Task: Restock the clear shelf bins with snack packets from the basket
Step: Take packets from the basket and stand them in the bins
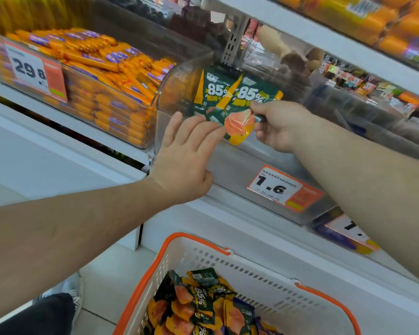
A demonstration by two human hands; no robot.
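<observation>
Two green-and-yellow snack packets marked 85% (pixel 230 102) are held up in front of a clear shelf bin (pixel 230 165). My right hand (pixel 279 125) pinches their lower right corner. To their lower left, my left hand (pixel 188 151) touches the packets' lower edge with straight fingers. Below, a white basket with an orange rim (pixel 203 262) holds several more of the same packets (pixel 203 308). The bin's inside looks mostly bare behind the packets.
To the left stands a clear bin full of orange sausage sticks (pixel 111 83) with a 29.8 price tag (pixel 32 68). A 1.6 price tag (pixel 276 187) hangs on the bin's front. White shelf edges run above and below. More bins sit at the right (pixel 363 110).
</observation>
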